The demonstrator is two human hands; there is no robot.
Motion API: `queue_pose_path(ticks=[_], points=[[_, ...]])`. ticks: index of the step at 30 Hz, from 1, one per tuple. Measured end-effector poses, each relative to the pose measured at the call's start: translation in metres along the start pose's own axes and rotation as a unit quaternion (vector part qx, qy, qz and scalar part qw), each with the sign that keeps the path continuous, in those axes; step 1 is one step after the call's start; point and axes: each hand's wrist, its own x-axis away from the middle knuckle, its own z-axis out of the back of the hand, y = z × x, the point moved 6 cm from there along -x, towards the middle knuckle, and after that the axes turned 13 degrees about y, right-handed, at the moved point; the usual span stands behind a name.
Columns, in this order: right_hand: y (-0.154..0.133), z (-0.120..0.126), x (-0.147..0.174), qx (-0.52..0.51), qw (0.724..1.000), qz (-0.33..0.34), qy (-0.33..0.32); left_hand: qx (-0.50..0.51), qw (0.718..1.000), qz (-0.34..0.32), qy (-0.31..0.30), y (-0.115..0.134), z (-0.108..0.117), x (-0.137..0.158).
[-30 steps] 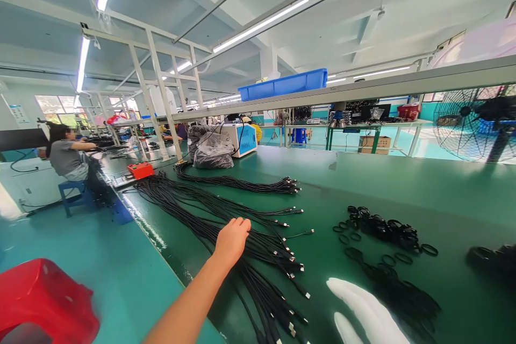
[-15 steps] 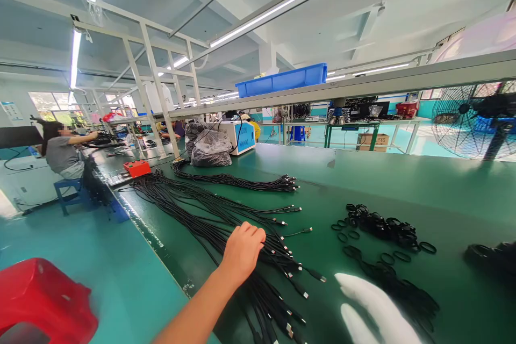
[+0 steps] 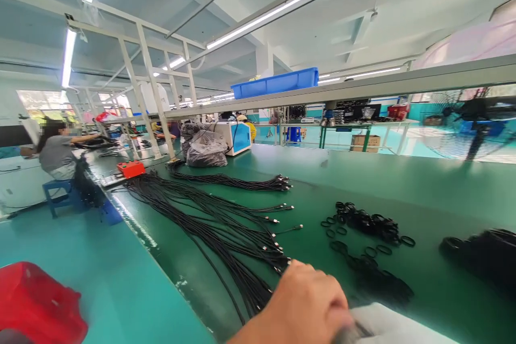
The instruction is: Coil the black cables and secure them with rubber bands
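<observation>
My bare left hand (image 3: pixel 308 301) is closed, its fingers curled round a black cable, of which a dark blurred end shows beside the thumb. Close against it, at the bottom edge, is my right hand (image 3: pixel 393 325) in a white glove; it is blurred and partly cut off, so its fingers do not show clearly. Many black cables (image 3: pixel 209 215) with bright metal plugs lie fanned out on the green table (image 3: pixel 290 166), partly hidden behind my left hand. A separate cable bundle (image 3: pixel 229 180) lies farther back. Black rings (image 3: pixel 368 223) lie in a pile to the right.
More black items (image 3: pixel 484 252) are heaped at the right. A red box (image 3: pixel 131 169), plastic-wrapped goods (image 3: pixel 207 148) and a blue-white machine (image 3: pixel 239 137) stand behind. Overhead runs a shelf with a blue tray (image 3: pixel 278 83). A red stool (image 3: pixel 40 301) is left; a seated person (image 3: pixel 58 153) works beyond.
My left hand has moved right and nearer, away from the spread cables, and now meets my gloved right hand. The view has turned slightly to the right.
</observation>
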Motion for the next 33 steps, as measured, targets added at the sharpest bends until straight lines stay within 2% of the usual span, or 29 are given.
queue_pose_path(ticks=[2, 3, 5, 7, 9, 12, 14, 17, 19, 22, 25, 26, 27, 30, 32, 33], points=[[0.002, -0.002, 0.01, -0.037, 0.996, -0.047, -0.058, 0.026, 0.998, 0.015, 0.046, 0.012, 0.014, -0.009], [0.005, -0.002, 0.015, -0.053, 0.994, -0.064, -0.067, 0.032, 0.998, 0.01, 0.048, 0.017, 0.019, -0.013], [0.014, -0.003, 0.019, -0.093, 0.988, -0.094, -0.075, 0.014, 1.0, -0.012, 0.013, 0.024, 0.021, -0.019], [0.025, -0.015, 0.018, -0.203, 0.959, -0.135, -0.143, 0.006, 0.999, -0.024, -0.029, 0.024, 0.018, -0.024], [0.033, -0.029, 0.014, -0.296, 0.916, -0.156, -0.222, 0.033, 0.997, -0.02, -0.062, 0.021, 0.014, -0.026], [0.039, -0.041, 0.005, -0.381, 0.866, -0.145, -0.289, 0.077, 0.992, -0.015, -0.096, 0.016, 0.011, -0.027], [0.041, -0.043, 0.003, -0.406, 0.848, -0.133, -0.314, 0.091, 0.991, -0.01, -0.1, 0.013, 0.012, -0.028], [0.044, -0.045, 0.002, -0.41, 0.837, -0.131, -0.338, 0.1, 0.991, 0.003, -0.089, 0.009, 0.011, -0.031], [0.047, -0.047, 0.004, -0.39, 0.844, -0.139, -0.342, 0.098, 0.992, 0.003, -0.074, 0.007, 0.007, -0.032], [0.039, -0.036, 0.007, -0.383, 0.871, -0.113, -0.285, 0.069, 0.996, -0.031, -0.04, 0.005, -0.004, -0.031], [0.005, -0.002, 0.018, -0.421, 0.881, -0.009, -0.217, -0.013, 0.996, -0.083, -0.007, -0.016, -0.012, -0.023], [-0.009, 0.014, 0.023, -0.439, 0.875, 0.034, -0.202, -0.053, 0.994, -0.099, 0.009, -0.029, -0.013, -0.019], [-0.023, 0.033, 0.028, -0.463, 0.865, 0.079, -0.177, -0.099, 0.987, -0.116, 0.05, -0.044, -0.009, -0.016], [-0.05, 0.094, 0.039, -0.544, 0.813, 0.201, -0.048, -0.227, 0.948, -0.173, 0.138, -0.085, -0.002, -0.004], [-0.051, 0.125, 0.039, -0.569, 0.789, 0.226, 0.041, -0.263, 0.918, -0.248, 0.161, -0.089, -0.004, 0.009], [-0.045, 0.136, 0.037, -0.569, 0.789, 0.214, 0.085, -0.26, 0.903, -0.294, 0.172, -0.08, -0.006, 0.018]])
